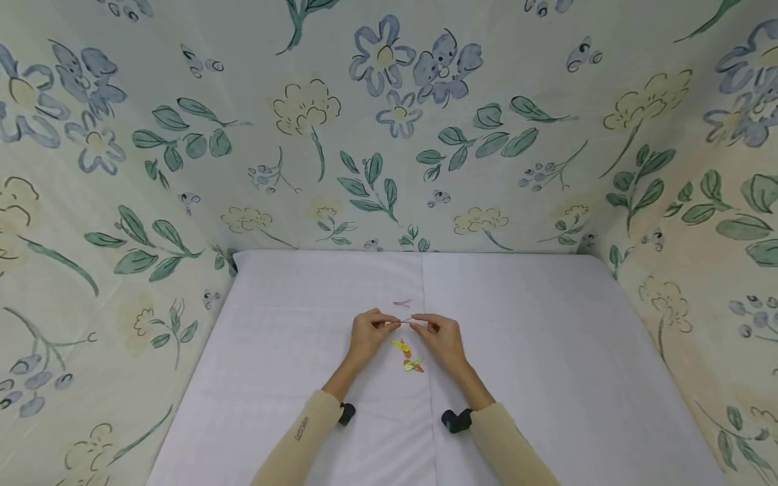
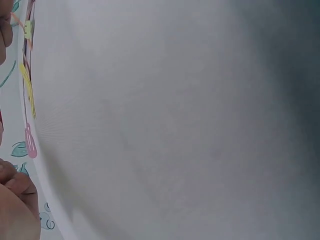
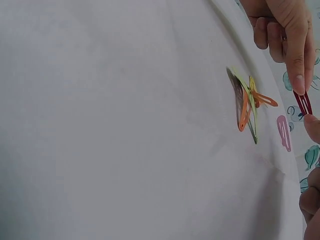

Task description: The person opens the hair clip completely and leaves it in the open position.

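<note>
A dark red snap hair clip (image 3: 303, 103) is stretched between both hands, above the white cloth. In the head view, my left hand (image 1: 368, 335) pinches its left end with thumb and forefinger. From the other side, my right hand (image 1: 444, 339) pinches the right end the same way. Just beyond the fingertips lie pink hair clips (image 1: 402, 303). Nearer to me, between the wrists, yellow and orange hair clips (image 1: 401, 347) lie crossed over each other, with a second crossed group of yellow-green and orange clips (image 1: 413, 366) close by.
The table (image 1: 529, 337) wears a white cloth with a crease running front to back. Floral fabric (image 1: 377, 182) hangs behind it and at both sides. Black wrist cameras (image 1: 457, 420) sit by the beige sleeves (image 1: 507, 439).
</note>
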A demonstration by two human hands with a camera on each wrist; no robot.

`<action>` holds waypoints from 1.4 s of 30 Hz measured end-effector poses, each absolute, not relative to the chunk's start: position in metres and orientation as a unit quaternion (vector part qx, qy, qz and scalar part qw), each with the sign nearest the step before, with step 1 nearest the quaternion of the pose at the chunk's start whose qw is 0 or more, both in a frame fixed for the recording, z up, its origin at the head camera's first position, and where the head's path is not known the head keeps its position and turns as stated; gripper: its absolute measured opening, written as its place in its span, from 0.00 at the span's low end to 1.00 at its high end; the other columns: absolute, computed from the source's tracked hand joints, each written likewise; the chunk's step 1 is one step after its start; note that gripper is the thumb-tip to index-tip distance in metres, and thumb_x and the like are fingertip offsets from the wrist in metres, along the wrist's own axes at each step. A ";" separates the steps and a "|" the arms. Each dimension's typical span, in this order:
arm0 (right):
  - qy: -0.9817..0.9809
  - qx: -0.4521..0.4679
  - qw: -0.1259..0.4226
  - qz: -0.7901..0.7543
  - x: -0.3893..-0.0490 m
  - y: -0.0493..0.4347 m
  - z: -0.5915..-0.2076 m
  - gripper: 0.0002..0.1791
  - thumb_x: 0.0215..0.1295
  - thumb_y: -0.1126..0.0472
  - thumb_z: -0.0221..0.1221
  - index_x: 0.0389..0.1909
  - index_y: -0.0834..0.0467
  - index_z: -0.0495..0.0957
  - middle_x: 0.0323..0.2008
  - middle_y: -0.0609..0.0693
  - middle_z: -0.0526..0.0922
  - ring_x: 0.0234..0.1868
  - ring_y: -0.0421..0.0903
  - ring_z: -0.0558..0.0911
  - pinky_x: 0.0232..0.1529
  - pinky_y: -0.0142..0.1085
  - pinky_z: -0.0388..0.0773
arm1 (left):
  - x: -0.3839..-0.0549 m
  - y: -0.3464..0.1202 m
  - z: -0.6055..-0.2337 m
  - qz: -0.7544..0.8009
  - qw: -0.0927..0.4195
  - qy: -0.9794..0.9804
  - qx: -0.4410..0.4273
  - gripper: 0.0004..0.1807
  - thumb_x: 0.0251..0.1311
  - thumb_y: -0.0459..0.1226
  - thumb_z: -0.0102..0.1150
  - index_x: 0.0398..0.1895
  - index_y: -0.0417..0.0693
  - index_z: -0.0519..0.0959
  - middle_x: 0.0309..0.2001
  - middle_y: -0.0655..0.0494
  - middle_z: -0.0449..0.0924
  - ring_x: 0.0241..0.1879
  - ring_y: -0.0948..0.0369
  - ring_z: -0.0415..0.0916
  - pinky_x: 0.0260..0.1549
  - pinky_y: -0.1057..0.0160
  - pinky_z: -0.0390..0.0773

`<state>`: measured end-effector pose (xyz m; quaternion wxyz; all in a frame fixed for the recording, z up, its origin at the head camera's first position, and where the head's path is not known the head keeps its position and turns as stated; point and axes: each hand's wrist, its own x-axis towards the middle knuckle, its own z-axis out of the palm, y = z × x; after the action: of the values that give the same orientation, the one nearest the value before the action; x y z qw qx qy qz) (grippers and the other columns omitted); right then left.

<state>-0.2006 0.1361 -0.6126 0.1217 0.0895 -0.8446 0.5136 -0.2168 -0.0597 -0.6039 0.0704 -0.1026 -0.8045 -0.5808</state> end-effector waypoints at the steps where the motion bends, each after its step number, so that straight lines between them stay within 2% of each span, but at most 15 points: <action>1: -0.846 0.087 0.120 0.513 -0.201 0.136 -0.613 0.10 0.61 0.61 0.73 0.43 0.58 0.91 0.13 0.43 0.67 0.16 0.31 0.60 0.20 0.25 0.58 | -0.217 -0.060 -0.604 -0.578 0.069 -0.806 -0.103 0.04 0.52 0.31 0.77 0.30 0.39 0.92 0.18 0.48 0.72 0.19 0.69 0.59 0.21 0.73 0.60; 12: -0.835 0.087 0.094 0.535 -0.202 0.135 -0.612 0.11 0.60 0.62 0.73 0.44 0.60 0.91 0.14 0.43 0.67 0.17 0.31 0.62 0.20 0.24 0.59 | -0.221 -0.063 -0.604 -0.568 0.071 -0.814 -0.095 0.04 0.53 0.31 0.77 0.31 0.40 0.92 0.18 0.49 0.74 0.19 0.69 0.60 0.21 0.73 0.62; 24: -0.841 0.079 0.063 0.531 -0.209 0.139 -0.613 0.11 0.63 0.61 0.72 0.46 0.57 0.90 0.16 0.47 0.71 0.18 0.33 0.64 0.21 0.25 0.61 | -0.226 -0.068 -0.605 -0.578 0.042 -0.808 -0.106 0.05 0.58 0.34 0.74 0.35 0.41 0.92 0.23 0.43 0.82 0.21 0.68 0.65 0.24 0.74 0.66; 34: -0.855 0.093 0.080 0.503 -0.219 0.136 -0.613 0.10 0.62 0.60 0.73 0.43 0.58 0.91 0.15 0.45 0.70 0.17 0.33 0.63 0.21 0.26 0.60 | -0.236 -0.066 -0.606 -0.552 0.038 -0.830 -0.071 0.04 0.58 0.33 0.74 0.35 0.41 0.92 0.24 0.44 0.83 0.21 0.67 0.63 0.22 0.73 0.64; 42: -0.871 0.071 0.086 0.478 -0.227 0.133 -0.617 0.10 0.61 0.61 0.73 0.43 0.58 0.91 0.15 0.45 0.70 0.16 0.33 0.62 0.20 0.27 0.58 | -0.245 -0.059 -0.604 -0.521 0.044 -0.850 -0.058 0.03 0.57 0.33 0.75 0.33 0.41 0.92 0.24 0.44 0.83 0.21 0.66 0.62 0.22 0.72 0.61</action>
<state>-0.2265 0.1334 -0.6168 0.0860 0.0707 -0.8715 0.4777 -0.2452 -0.0587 -0.6039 0.0442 -0.0582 -0.8502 -0.5213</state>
